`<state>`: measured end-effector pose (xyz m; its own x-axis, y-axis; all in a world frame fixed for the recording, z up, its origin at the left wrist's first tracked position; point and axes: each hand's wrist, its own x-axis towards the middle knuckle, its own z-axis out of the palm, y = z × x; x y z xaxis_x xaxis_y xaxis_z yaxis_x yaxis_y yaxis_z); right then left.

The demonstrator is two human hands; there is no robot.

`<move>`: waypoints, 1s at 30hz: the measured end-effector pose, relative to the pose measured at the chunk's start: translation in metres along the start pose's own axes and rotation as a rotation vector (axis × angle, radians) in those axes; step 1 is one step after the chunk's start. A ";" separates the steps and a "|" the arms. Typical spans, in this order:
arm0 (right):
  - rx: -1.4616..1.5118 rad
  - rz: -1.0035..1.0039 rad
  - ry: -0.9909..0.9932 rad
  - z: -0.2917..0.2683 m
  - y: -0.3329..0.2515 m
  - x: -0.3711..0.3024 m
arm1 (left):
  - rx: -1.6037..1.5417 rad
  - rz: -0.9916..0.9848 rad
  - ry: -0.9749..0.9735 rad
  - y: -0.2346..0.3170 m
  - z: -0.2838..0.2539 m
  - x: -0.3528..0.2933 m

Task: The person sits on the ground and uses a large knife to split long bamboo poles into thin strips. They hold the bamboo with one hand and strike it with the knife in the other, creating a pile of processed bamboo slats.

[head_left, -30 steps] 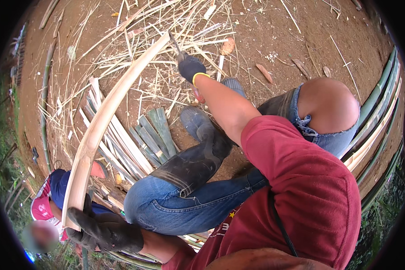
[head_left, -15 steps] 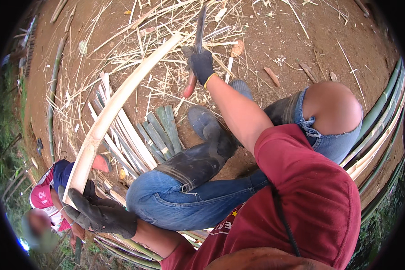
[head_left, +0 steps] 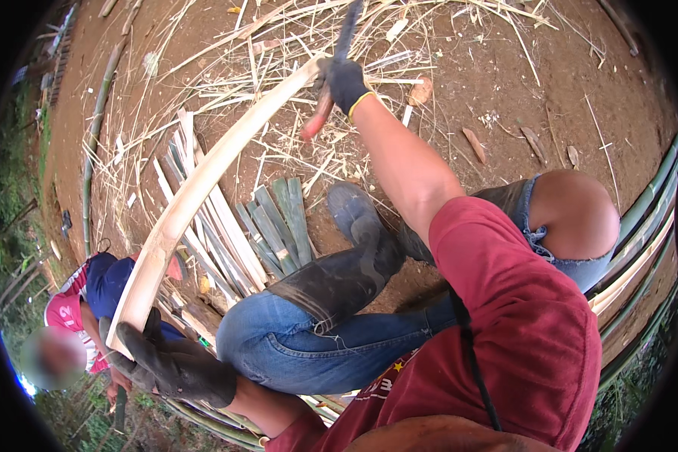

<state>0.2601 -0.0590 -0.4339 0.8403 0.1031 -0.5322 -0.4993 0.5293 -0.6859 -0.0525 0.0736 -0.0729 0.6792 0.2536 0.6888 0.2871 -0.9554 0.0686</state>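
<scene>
My left hand (head_left: 177, 368), in a dark work glove, grips the near end of a long pale split-bamboo strip (head_left: 192, 194). The strip slants up and away from me, curved by the lens. At its far end is my right hand (head_left: 346, 86), also gloved, with its fingers wrapped round the handle of a long-bladed knife (head_left: 346, 34). The blade points away from me, and the reddish handle end sticks out below the fist. The strip's far tip meets or overlaps the right glove; whether the blade touches it I cannot tell.
Bamboo shavings (head_left: 279, 90) litter the brown dirt ahead. Split bamboo slats (head_left: 279, 226) lie beside my booted leg (head_left: 339, 267). Bamboo poles (head_left: 648, 203) run along the right edge, and another pole (head_left: 96, 135) lies at left. A person (head_left: 105, 290) sits or crouches at lower left.
My right hand with the knife has moved away from me and slightly left, up to the strip's far end. My left hand keeps its grip. The whole view has shifted a little.
</scene>
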 end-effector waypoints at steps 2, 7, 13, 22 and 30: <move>0.052 -0.044 0.018 -0.009 -0.036 -0.004 | 0.109 0.126 -0.024 -0.008 0.000 -0.009; -0.108 -0.783 0.077 -0.096 -0.204 0.083 | -0.446 -0.248 0.089 0.025 0.011 0.013; -0.745 -1.020 0.096 -0.090 -0.433 -0.006 | -0.823 -0.536 0.196 0.018 0.005 0.011; -1.118 -0.698 -0.409 -0.011 -0.366 -0.203 | -0.915 -0.420 0.308 0.023 -0.017 0.047; -1.018 -0.631 -0.832 0.077 -0.258 -0.322 | -1.004 -0.081 0.051 0.078 -0.037 0.105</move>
<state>0.1340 -0.1640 -0.0477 0.6723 0.7187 0.1773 0.3583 -0.1064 -0.9275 0.0163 0.0201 0.0314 0.6460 0.3391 0.6839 -0.3867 -0.6271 0.6762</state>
